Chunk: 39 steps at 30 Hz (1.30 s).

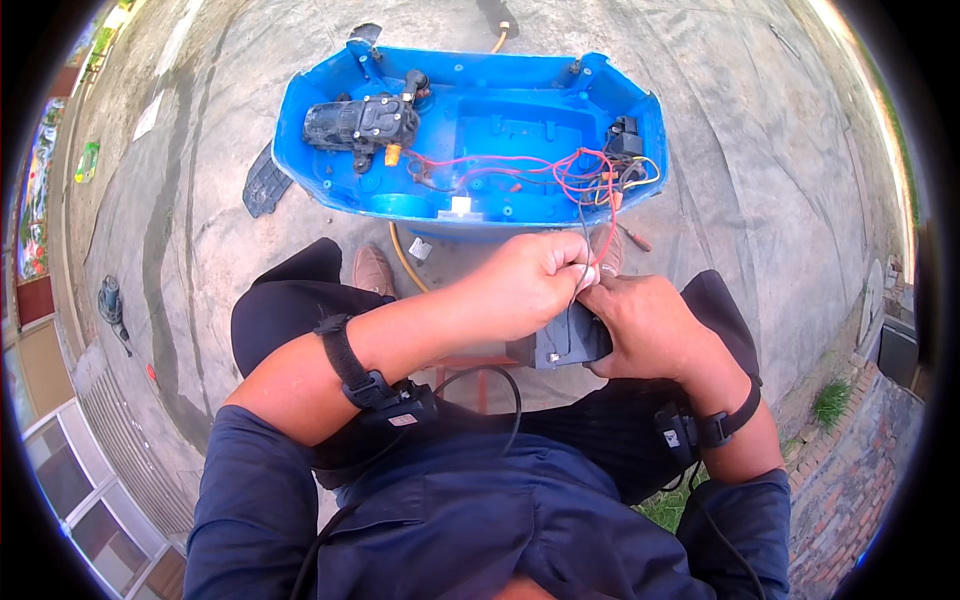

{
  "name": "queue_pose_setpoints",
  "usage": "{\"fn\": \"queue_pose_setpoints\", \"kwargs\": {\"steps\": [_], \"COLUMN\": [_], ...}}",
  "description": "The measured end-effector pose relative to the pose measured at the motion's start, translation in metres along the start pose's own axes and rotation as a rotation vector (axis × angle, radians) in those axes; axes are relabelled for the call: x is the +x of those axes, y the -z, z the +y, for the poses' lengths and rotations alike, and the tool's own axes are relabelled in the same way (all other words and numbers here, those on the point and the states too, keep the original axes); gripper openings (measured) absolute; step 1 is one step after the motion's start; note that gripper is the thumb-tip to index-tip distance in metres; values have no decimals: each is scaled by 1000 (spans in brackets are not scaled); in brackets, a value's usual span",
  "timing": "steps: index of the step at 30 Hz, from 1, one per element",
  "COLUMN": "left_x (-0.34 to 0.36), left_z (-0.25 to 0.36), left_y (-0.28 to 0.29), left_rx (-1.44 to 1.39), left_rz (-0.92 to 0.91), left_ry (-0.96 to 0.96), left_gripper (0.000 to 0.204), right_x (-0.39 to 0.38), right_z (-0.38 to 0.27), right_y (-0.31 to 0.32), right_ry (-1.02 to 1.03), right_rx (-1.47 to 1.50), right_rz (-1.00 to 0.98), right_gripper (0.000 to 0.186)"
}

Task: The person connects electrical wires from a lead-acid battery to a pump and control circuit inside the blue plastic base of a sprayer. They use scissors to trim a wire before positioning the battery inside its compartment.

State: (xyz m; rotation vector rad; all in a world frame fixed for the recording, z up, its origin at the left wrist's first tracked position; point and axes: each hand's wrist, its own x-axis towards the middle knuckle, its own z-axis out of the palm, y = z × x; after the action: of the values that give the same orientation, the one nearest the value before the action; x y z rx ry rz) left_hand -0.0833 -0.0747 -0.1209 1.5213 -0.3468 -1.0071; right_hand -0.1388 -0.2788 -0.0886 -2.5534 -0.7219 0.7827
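My left hand point(540, 275) is closed in a pinch at the ends of red and black wires, with a small white piece at the fingertips, too hidden to name. My right hand point(645, 325) grips a dark grey box point(555, 345) between my knees, its top partly covered by both hands. The wires point(565, 170) run up into an open blue plastic housing point(470, 205), which holds a black pump point(355, 125) with an orange fitting at the left and a black switch-like part point(625, 140) at the right.
A screwdriver point(635, 236) lies below the housing's right end. A yellow hose point(405, 260) runs beneath it. A black plastic piece point(262, 190) is at its left. A power tool point(112, 305) lies on the grey ground point(760, 230) at the left. Bricks point(850, 500) edge the lower right.
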Motion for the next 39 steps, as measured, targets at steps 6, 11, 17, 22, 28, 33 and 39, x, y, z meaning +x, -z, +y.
{"fn": "queue_pose_setpoints", "kwargs": {"steps": [6,11,17,22,28,33,39], "left_x": [0,-4,-24,-59,-130,-201,-243], "left_z": [-3,5,11,48,80,65,-86], "left_y": [6,17,50,103,181,252,318], "left_rx": [-163,-104,228,341,304,410,476], "left_rz": [-70,-108,-171,-281,-37,319,728], "left_ry": [76,67,-31,-19,-144,113,570], "left_gripper": [17,25,32,25,18,20,28], "right_x": [1,1,1,10,19,27,35], "right_z": [0,2,3,0,-4,-11,-15], "right_y": [-1,-4,-8,-6,-2,0,-7], "right_ry": [2,10,12,22,7,-23,-88], "right_rx": [17,54,82,57,26,25,68], "right_rz": [-2,-6,18,18,-22,-44,-15], "right_gripper": [64,64,67,67,68,71,72]}}
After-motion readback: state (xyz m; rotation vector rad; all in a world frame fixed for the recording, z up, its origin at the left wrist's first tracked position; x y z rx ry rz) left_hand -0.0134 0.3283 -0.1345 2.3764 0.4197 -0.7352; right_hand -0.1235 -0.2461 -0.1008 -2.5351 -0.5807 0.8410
